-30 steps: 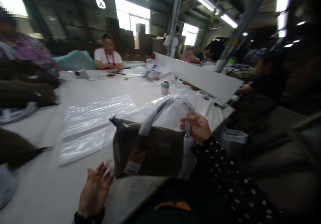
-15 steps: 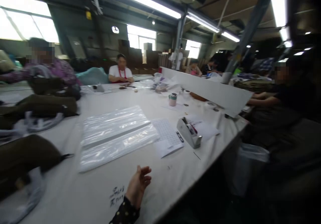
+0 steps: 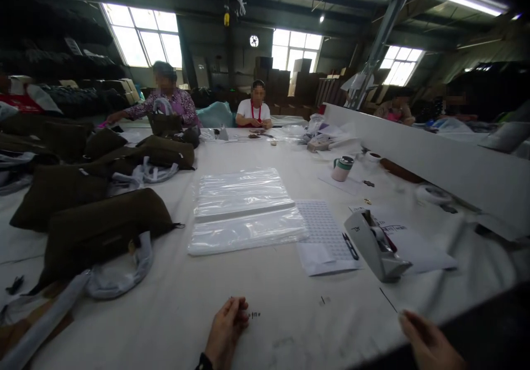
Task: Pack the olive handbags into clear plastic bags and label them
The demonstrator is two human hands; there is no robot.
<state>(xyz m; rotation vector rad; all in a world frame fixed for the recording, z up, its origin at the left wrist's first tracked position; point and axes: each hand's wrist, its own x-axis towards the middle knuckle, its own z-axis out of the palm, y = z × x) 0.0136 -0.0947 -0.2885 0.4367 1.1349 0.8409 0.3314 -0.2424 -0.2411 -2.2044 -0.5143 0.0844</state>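
Note:
My left hand [image 3: 226, 331] rests on the white table [image 3: 281, 304] near its front edge, fingers curled loosely under, holding nothing I can see. My right hand [image 3: 428, 342] hovers at the table's front right edge, fingers partly bent and blurred, with nothing visible in it. A stack of clear plastic bags [image 3: 244, 210] lies in the middle of the table ahead of my hands. Beside the stack lies a white grid sheet [image 3: 325, 237] with small black scissors [image 3: 351, 247] on it. A grey tape dispenser [image 3: 375, 246] stands to the right.
Several dark brown bags [image 3: 99, 232] with wrapped white handles lie piled at the left. A mug [image 3: 342, 168] stands farther back. A long white divider board [image 3: 434, 160] runs along the right. Two people sit at the far end, others behind the divider.
The brown bag held a second ago is gone from my hands. The view swung left. My left hand now rests on the table and my right hand has come back into view.

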